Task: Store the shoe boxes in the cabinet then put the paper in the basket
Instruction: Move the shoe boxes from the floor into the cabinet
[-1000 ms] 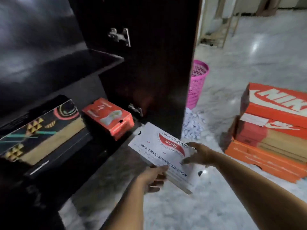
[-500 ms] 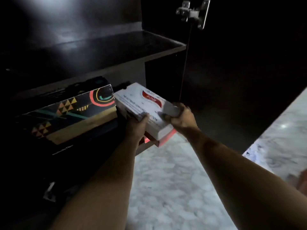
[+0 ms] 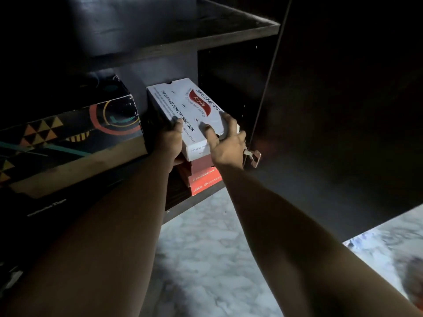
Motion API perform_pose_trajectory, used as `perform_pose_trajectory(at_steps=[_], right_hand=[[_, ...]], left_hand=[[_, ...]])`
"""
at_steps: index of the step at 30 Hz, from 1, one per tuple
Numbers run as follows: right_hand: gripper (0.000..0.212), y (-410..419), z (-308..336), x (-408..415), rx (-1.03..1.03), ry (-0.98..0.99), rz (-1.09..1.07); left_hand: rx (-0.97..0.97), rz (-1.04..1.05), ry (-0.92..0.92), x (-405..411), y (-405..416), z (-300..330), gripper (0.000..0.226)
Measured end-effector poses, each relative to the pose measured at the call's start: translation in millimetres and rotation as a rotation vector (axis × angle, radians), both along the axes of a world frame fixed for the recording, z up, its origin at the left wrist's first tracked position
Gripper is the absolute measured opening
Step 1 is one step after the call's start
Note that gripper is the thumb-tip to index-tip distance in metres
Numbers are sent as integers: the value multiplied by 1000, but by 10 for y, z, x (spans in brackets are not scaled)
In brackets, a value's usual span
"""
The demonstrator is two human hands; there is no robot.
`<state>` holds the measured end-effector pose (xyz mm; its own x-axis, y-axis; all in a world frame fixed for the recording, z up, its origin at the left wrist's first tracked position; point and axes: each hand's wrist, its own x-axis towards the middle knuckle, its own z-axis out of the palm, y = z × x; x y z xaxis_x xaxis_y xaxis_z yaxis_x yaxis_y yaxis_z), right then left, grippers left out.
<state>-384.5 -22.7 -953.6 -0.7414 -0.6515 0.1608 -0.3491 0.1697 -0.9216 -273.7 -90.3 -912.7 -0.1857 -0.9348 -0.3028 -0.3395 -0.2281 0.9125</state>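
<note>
The dark cabinet's lower shelf (image 3: 180, 197) carries a red box (image 3: 203, 179) at its right end, by the side wall. A white box (image 3: 183, 108) sits stacked on the red one. Left of them, a black patterned box (image 3: 68, 133) rests on a black box (image 3: 45, 207). Below lies the marble floor (image 3: 206, 259).

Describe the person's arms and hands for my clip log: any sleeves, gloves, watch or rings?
Both forearms are bare for as much of them as the view shows; no sleeve edge appears. The left hand and right hand are ungloved. No watch, bracelet or ring is visible, though the dim cabinet light and the hidden finger parts could conceal a small ring.
</note>
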Motion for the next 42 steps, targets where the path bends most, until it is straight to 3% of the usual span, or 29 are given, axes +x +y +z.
perform_pose_trajectory(at_steps=[6,10,13,17,22,25,29,33,37,42], right_hand=[[72,-49,71,-20,69,-7,25],[79,181,257,-90,117,-41,106],[65,570,277,-108,85,77,-30],[59,1365,165,-175,273,220,33],[40,2881,138,-366,500,178,4],[41,3792,153,-555,577,88,-145],[36,4955,483,-850,610,92,-403],[34,6024,894,-1246,602,63,-780],[31,6827,1213,-1853,437,11,-1160],[57,7355,1081,-2592,369,-188,-1316]], left_hand=[[142,0,3,69,19,197,62],[149,168,144,117,215,191,63],[261,228,208,330,448,-138,54],[393,-38,-88,428,1109,-556,21],[601,-602,-372,-30,2439,-444,21],[481,-786,-338,-613,3097,-226,16],[328,-929,-163,-1416,3980,241,7],[76,-1017,-69,-2214,4470,330,34],[-115,-1021,-35,-2672,4947,807,54],[-248,-981,-101,-3431,5206,899,68]])
